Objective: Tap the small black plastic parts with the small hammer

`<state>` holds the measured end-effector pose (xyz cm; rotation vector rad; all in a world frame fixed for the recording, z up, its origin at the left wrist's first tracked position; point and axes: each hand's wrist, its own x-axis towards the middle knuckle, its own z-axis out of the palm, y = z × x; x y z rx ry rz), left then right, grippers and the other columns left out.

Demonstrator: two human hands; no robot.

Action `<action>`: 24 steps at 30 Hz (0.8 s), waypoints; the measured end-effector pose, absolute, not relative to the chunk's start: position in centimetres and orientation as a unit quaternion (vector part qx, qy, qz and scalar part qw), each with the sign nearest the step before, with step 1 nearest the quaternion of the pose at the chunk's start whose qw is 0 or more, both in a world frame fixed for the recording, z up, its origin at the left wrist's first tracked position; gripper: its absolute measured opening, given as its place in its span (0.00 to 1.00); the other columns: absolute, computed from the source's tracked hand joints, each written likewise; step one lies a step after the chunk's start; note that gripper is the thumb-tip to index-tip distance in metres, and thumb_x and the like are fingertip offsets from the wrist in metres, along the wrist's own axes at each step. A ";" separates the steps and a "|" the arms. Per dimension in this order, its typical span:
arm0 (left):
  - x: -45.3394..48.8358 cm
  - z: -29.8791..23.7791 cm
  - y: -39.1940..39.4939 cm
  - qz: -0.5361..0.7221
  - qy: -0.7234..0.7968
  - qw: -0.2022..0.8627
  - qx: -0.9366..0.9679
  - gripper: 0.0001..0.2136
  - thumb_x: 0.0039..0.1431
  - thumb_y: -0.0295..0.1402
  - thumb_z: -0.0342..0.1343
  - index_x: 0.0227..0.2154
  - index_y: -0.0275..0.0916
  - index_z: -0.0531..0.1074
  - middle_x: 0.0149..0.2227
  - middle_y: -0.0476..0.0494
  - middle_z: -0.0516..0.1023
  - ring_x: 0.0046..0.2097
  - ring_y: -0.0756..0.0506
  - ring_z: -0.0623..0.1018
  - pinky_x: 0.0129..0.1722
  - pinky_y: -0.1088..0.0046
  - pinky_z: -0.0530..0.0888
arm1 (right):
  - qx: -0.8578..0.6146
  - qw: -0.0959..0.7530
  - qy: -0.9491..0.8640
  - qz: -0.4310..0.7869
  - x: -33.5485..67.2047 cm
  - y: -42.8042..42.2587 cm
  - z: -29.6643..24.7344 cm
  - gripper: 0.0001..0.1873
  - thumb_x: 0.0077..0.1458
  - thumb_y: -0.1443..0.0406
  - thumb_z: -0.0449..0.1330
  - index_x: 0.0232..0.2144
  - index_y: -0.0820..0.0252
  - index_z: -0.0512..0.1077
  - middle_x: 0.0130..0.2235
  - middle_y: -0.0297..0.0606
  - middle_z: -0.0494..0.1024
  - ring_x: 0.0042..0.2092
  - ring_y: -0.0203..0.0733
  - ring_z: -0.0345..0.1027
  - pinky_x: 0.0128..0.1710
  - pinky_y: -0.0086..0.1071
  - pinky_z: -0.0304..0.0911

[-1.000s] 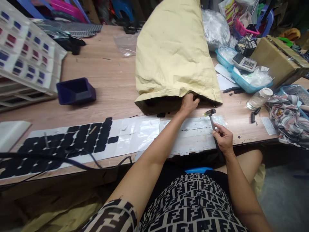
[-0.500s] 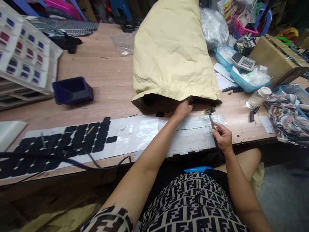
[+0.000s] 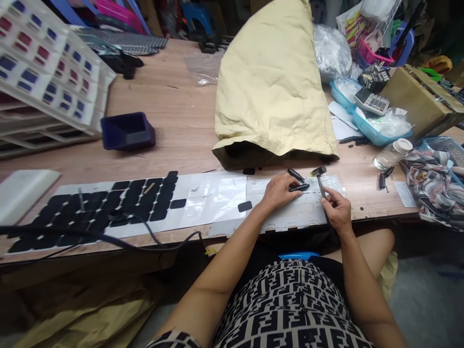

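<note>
My left hand (image 3: 278, 192) is over the white sheet (image 3: 286, 212) at the table's front edge, its fingers closed on a slim black elongated piece (image 3: 299, 187). A second black elongated piece (image 3: 296, 175) lies by the fingertips; whether the hand also touches it I cannot tell. My right hand (image 3: 337, 208) grips a small hammer (image 3: 319, 173) by its handle, with the head pointing away from me. Just beyond both hands lies a large tan paper sack (image 3: 271, 92), its dark mouth facing me. To the left of my left hand rests a flat black rounded patch (image 3: 244, 207).
Rows of black patches (image 3: 137, 198) cover a white strip on the left, with a black cable (image 3: 119, 246) crossing in front. Behind stand a dark blue bin (image 3: 127, 137) and a white plastic basket (image 3: 54, 72). A jar (image 3: 391, 153), blue baskets (image 3: 380, 133) and a cloth (image 3: 431, 183) are on the right.
My left hand has come out of the sack's mouth toward me and now has a black elongated piece in its fingers. The right hand still holds the hammer. The view has shifted slightly.
</note>
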<state>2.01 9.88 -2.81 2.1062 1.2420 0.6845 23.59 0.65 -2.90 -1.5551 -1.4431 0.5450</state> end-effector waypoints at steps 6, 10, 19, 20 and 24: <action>2.5 -3.8 10.3 0.297 0.469 0.320 0.768 0.08 0.53 0.34 0.69 0.37 0.42 0.82 0.40 0.46 0.81 0.44 0.42 0.78 0.45 0.66 0.72 | -0.625 0.427 -0.636 0.149 22.5 -0.4 -1.9 0.20 0.55 0.65 0.61 0.51 0.59 0.79 0.28 0.33 0.71 0.29 0.38 0.65 0.32 0.33 0.67; 2.3 -4.0 10.3 0.314 0.466 0.343 0.753 0.08 0.52 0.32 0.69 0.36 0.43 0.83 0.40 0.47 0.81 0.43 0.43 0.78 0.42 0.68 0.71 | -0.621 0.414 -0.648 0.154 21.2 -1.4 -1.0 0.20 0.56 0.66 0.61 0.52 0.58 0.78 0.28 0.33 0.71 0.29 0.38 0.65 0.31 0.33 0.68; 2.1 -4.5 10.7 0.304 0.463 0.349 0.756 0.09 0.52 0.32 0.69 0.38 0.44 0.84 0.31 0.49 0.74 0.38 0.46 0.75 0.37 0.70 0.68 | -0.577 0.391 -0.715 0.065 20.0 -2.1 -0.8 0.19 0.57 0.68 0.60 0.51 0.60 0.78 0.29 0.37 0.78 0.30 0.42 0.68 0.33 0.37 0.70; 2.1 -4.5 10.7 0.305 0.461 0.351 0.756 0.09 0.52 0.32 0.69 0.38 0.43 0.84 0.31 0.49 0.74 0.37 0.47 0.74 0.37 0.70 0.68 | -0.575 0.383 -0.720 0.062 20.0 -2.1 -0.9 0.19 0.57 0.68 0.59 0.50 0.60 0.78 0.29 0.37 0.78 0.30 0.42 0.68 0.33 0.37 0.70; 2.1 -4.4 10.7 0.307 0.466 0.363 0.746 0.09 0.51 0.31 0.69 0.37 0.43 0.84 0.32 0.49 0.74 0.37 0.47 0.74 0.36 0.70 0.68 | -0.590 0.372 -0.714 0.062 20.0 -2.0 -0.8 0.19 0.57 0.67 0.59 0.50 0.59 0.79 0.29 0.37 0.79 0.30 0.42 0.69 0.33 0.37 0.70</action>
